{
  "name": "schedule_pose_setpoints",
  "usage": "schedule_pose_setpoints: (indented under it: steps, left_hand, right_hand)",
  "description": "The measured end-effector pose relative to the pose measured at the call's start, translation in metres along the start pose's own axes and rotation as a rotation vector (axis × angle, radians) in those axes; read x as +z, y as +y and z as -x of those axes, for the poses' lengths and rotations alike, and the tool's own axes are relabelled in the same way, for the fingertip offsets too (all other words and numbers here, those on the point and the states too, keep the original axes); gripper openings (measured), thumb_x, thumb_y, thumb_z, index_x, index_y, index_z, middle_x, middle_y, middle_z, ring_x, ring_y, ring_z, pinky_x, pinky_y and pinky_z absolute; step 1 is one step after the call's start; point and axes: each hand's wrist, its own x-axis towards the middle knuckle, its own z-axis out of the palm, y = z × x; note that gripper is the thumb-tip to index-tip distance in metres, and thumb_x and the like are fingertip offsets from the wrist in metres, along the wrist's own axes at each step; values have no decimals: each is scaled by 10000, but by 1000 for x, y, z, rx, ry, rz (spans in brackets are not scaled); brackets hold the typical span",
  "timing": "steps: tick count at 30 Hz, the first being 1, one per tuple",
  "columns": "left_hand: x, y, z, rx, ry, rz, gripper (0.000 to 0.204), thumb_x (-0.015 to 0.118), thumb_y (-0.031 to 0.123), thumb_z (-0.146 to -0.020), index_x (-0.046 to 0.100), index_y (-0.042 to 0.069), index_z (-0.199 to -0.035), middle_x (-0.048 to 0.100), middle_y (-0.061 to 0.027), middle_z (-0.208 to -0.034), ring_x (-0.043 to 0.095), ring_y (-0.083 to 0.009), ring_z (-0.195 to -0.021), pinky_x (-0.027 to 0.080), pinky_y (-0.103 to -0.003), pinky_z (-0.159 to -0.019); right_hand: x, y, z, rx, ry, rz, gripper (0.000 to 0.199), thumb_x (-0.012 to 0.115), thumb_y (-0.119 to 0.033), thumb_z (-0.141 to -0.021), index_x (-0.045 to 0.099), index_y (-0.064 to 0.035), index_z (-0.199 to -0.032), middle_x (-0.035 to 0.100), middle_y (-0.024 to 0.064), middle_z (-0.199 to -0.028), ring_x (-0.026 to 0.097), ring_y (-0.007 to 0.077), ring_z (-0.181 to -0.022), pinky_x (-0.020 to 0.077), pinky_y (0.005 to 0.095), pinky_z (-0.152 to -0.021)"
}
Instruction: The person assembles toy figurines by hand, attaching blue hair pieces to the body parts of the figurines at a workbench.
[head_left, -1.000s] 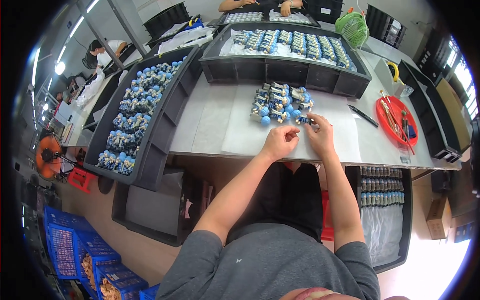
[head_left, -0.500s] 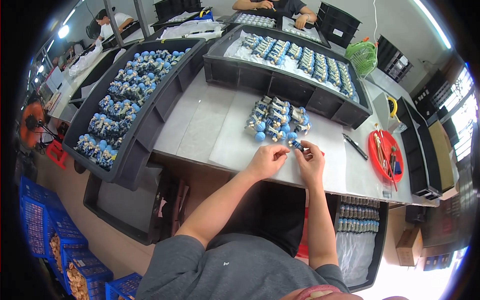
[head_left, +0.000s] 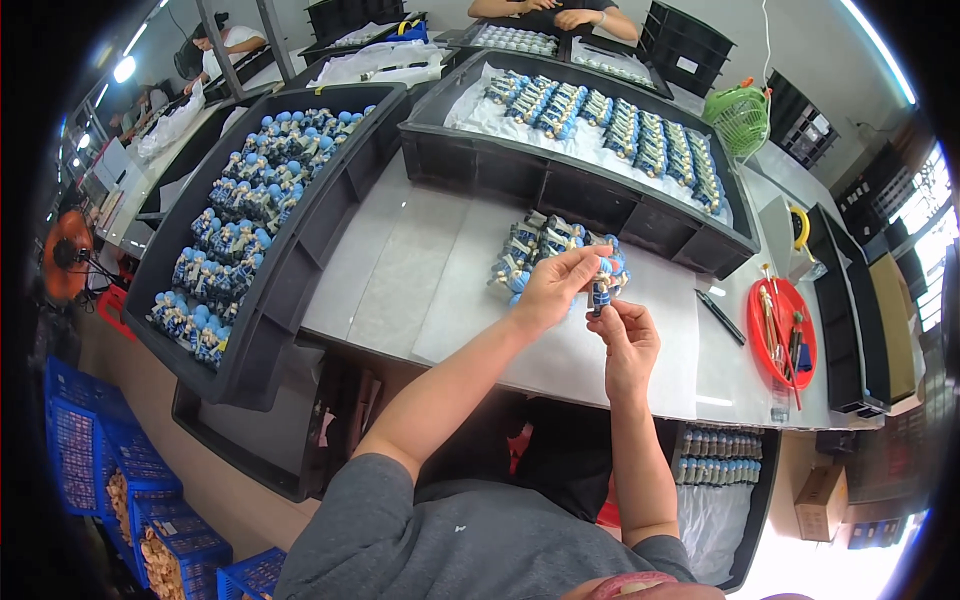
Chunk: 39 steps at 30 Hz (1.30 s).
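A: How far along was the worker, big stuff first?

B: Black crate (head_left: 300, 250) at frame left was packed w/ blue-capped figurines, the long tray (head_left: 600, 200) at top centre held neat rows. Only a small pile (head_left: 535, 255) lay on the white mat, centre.

A: And in hand?

B: One figurine (head_left: 601, 287) just above centre, left hand (head_left: 550, 285) pinched shut on its top, right hand (head_left: 625, 335) closed on its base. Judged approx. most done; pile left.
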Motion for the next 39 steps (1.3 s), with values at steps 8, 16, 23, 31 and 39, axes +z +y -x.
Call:
schedule_pose_setpoints:
  steps: [8,16,23,31,39]
  left_hand:
    - [-18,-26,-9,-173,-35,103,298,485,153,-908,505,-24,-1147,600,-102,-1062,572,-113,-887,460,-240,-795]
    - [-23,-34,-12,-195,-12,84,256,541,169,-879,588,11,-1075,634,-83,-937,594,-126,-826,479,-250,-756]
    - [-20,-31,-3,-210,-1,60,252,536,175,-881,595,18,-1071,636,-61,-928,597,-122,-838,478,-261,-767]
    - [-21,-31,-5,-223,1,53,247,515,163,-893,593,23,-1080,637,-56,-937,598,-121,-848,478,-265,-785]
    - [-19,-29,-4,-207,-2,45,237,516,158,-892,601,37,-1077,637,-52,-934,598,-122,-851,485,-275,-786]
  right_hand:
    - [-10,22,2,131,41,-5,187,536,-88,-874,532,39,-1012,572,88,-949,581,161,-847,502,298,-741]
    - [-13,24,0,107,12,-24,264,533,-97,-876,463,27,-1099,575,129,-980,587,167,-842,493,298,-777]
    - [-13,21,9,133,53,-69,267,509,-111,-890,451,20,-1116,574,128,-978,591,165,-839,490,291,-779]
    - [-13,19,6,134,49,-55,262,498,-111,-895,450,19,-1118,573,126,-965,594,163,-825,491,286,-769]
    - [-14,19,6,164,44,-97,260,488,-109,-898,440,28,-1114,548,143,-1011,609,207,-842,506,283,-732]
